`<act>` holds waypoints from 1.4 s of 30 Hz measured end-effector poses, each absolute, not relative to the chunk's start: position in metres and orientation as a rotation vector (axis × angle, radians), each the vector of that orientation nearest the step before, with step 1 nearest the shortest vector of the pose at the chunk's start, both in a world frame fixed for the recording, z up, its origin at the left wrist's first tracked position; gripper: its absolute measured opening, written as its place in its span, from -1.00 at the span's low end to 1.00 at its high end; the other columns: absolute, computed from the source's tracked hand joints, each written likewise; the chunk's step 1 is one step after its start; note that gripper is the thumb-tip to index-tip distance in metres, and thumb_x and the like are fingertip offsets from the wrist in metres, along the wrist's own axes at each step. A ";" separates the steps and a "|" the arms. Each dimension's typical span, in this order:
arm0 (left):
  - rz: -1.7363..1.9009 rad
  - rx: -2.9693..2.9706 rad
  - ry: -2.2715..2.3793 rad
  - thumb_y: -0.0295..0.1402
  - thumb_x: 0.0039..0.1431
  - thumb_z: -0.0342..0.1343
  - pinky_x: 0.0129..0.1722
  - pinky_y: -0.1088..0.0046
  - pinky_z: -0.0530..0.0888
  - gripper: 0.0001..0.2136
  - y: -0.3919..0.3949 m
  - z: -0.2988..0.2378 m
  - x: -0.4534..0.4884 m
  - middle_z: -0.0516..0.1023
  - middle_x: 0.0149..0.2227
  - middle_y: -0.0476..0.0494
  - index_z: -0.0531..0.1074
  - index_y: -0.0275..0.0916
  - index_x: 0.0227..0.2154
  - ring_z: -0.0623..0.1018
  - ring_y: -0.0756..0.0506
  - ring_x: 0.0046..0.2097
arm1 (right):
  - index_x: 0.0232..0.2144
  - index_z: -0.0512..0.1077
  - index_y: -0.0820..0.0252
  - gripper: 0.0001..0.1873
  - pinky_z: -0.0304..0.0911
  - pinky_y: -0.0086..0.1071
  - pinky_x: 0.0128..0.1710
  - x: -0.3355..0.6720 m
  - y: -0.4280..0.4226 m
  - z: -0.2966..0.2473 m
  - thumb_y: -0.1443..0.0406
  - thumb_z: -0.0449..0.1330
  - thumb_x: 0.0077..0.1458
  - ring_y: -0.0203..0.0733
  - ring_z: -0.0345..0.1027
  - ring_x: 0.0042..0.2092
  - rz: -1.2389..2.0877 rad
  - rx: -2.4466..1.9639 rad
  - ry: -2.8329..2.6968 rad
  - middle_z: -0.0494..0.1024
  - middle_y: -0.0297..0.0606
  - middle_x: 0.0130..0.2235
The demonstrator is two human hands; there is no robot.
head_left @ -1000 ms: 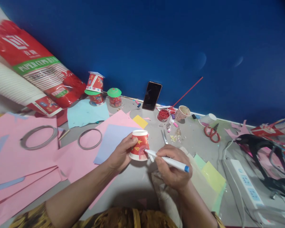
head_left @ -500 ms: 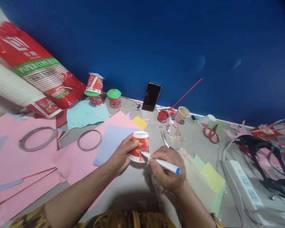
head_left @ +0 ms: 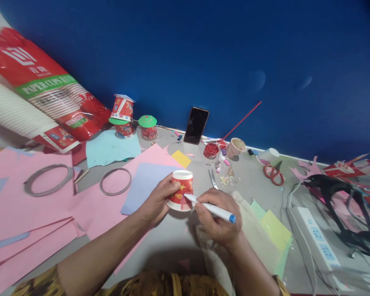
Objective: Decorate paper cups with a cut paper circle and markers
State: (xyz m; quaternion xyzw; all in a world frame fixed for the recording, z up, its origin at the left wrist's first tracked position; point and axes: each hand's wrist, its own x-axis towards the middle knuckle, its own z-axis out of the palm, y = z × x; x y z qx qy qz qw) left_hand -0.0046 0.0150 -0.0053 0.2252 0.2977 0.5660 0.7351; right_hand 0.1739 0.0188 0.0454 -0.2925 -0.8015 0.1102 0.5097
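Observation:
My left hand (head_left: pixel 160 195) is closed round a red paper cup (head_left: pixel 179 201) with white bands and a gold star, held upside down above the table. My right hand (head_left: pixel 219 218) grips a white marker (head_left: pixel 214 210) with a blue end, its tip at the cup's side. Dark pinkish marks show on the cup around the tip. Silver scissors (head_left: pixel 213 179) lie just beyond my right hand, their handles hidden behind it. Under and left of the cup are pink paper (head_left: pixel 92 209) and a lilac sheet (head_left: pixel 142 185).
At the back stand a phone (head_left: pixel 196 125), stacked decorated cups (head_left: pixel 122 111) and a cup with a green top (head_left: pixel 148 127). A stack of paper cups (head_left: pixel 21 113) lies left. Red-handled scissors (head_left: pixel 274 174), a power strip (head_left: pixel 319 242) and a black frame (head_left: pixel 342 209) are on the right.
The marker's tip has shifted slightly up and right on the cup, and my right hand with it. My left hand keeps the cup in nearly the same place.

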 end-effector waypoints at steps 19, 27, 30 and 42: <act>1.242 0.451 0.624 -0.24 0.11 0.44 -0.14 0.36 0.56 -0.67 0.014 -0.008 -0.004 0.70 -0.25 -0.21 0.65 -0.31 -0.12 0.64 -0.16 -0.23 | -0.30 0.49 0.09 -0.89 0.42 -0.37 -0.44 0.178 0.019 0.047 0.39 0.22 0.26 -0.20 0.56 -0.48 0.215 -0.747 -1.894 0.64 -0.34 -0.47; 1.241 0.429 0.612 -0.23 0.07 0.48 -0.15 0.37 0.60 -0.65 0.015 -0.006 -0.004 0.71 -0.24 -0.23 0.66 -0.32 -0.14 0.66 -0.16 -0.22 | -0.31 0.47 0.10 -0.89 0.39 -0.39 -0.44 0.178 0.019 0.048 0.40 0.22 0.26 -0.22 0.53 -0.49 0.210 -0.747 -1.895 0.62 -0.35 -0.48; 1.243 0.414 0.591 -0.24 0.07 0.48 -0.15 0.35 0.62 -0.65 0.016 -0.006 -0.005 0.72 -0.24 -0.23 0.66 -0.33 -0.13 0.67 -0.16 -0.22 | -0.32 0.47 0.12 -0.89 0.37 -0.40 -0.45 0.180 0.020 0.049 0.42 0.22 0.24 -0.24 0.51 -0.50 0.207 -0.753 -1.879 0.60 -0.35 -0.49; 1.229 0.401 0.575 -0.22 0.03 0.51 -0.17 0.39 0.63 -0.63 0.016 -0.006 -0.003 0.72 -0.27 -0.19 0.67 -0.33 -0.15 0.66 -0.13 -0.24 | -0.32 0.48 0.13 -0.89 0.40 -0.40 -0.44 0.179 0.019 0.050 0.43 0.22 0.23 -0.23 0.53 -0.49 0.208 -0.738 -1.865 0.61 -0.33 -0.48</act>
